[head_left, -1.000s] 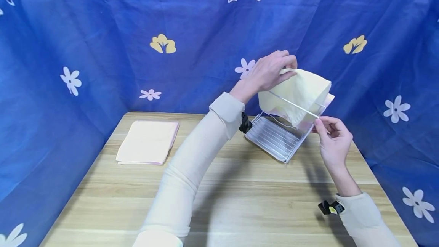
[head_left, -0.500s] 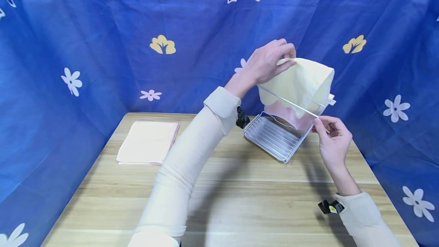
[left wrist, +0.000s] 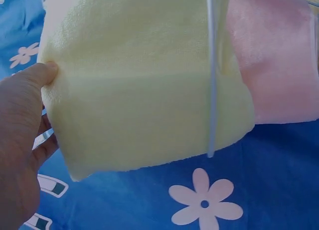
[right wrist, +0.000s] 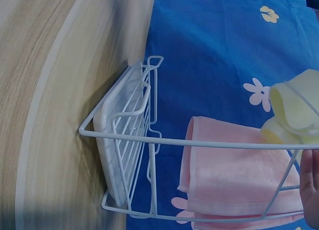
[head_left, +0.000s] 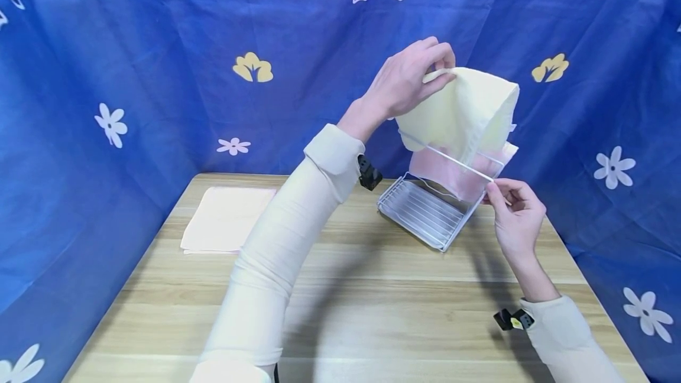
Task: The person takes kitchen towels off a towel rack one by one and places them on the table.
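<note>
My left hand (head_left: 412, 78) pinches the top edge of a pale yellow towel (head_left: 473, 105) between thumb and fingers. The towel hangs at the upper bar of a white wire rack (head_left: 420, 211); in the left wrist view that thin bar crosses in front of the yellow towel (left wrist: 139, 105). Lower on the rack hangs a pink towel (right wrist: 224, 175), partly behind the yellow one. My right hand (head_left: 518, 214) grips the rack at its upper right corner, thumb against the bar. Only part of my right hand (right wrist: 310, 185) shows in the right wrist view.
A folded pale pink towel (head_left: 226, 217) lies at the left of the wooden table (head_left: 383, 312). Blue curtain (head_left: 319, 75) with flowers hangs behind and at both sides. The rack stands near the table's back right, a shallow tray (right wrist: 107, 155) at its base.
My left hand has lifted the yellow towel upward, and more of the pink towel now shows beneath it. My right hand and the rack have stayed in place.
</note>
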The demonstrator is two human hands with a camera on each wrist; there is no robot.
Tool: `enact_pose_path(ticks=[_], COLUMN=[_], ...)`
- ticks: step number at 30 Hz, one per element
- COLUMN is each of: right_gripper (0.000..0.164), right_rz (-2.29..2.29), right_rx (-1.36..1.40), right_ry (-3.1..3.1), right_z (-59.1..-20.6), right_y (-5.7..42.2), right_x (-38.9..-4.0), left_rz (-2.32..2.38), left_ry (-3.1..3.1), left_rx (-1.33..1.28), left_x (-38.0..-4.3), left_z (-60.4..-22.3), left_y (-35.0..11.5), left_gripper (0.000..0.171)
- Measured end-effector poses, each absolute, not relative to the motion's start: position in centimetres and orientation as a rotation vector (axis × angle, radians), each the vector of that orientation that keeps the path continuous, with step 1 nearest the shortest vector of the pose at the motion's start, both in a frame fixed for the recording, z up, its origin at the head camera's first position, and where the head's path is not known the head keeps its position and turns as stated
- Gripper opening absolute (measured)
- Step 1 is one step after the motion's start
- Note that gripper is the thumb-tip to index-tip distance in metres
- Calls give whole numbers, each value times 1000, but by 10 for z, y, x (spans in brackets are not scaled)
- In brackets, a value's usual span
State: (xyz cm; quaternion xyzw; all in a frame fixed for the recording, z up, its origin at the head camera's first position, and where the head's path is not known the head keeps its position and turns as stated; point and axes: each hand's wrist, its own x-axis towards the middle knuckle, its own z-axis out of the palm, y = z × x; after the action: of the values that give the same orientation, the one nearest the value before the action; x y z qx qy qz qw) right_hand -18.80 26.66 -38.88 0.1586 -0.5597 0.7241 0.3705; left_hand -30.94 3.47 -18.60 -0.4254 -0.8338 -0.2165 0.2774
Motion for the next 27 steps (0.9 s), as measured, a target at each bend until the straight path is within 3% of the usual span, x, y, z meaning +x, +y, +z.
enact_pose_path(ticks=[27], right_gripper=[10], right_rz=[1809], right_rx=[388], right_ry=[-1472], right_z=[-387], right_y=[266], right_x=[-186], left_rz=[-663], left_ry=[-2248], left_rx=[-997], left_x=[-296], left_z=[-155], left_y=[-24], left_gripper=[21])
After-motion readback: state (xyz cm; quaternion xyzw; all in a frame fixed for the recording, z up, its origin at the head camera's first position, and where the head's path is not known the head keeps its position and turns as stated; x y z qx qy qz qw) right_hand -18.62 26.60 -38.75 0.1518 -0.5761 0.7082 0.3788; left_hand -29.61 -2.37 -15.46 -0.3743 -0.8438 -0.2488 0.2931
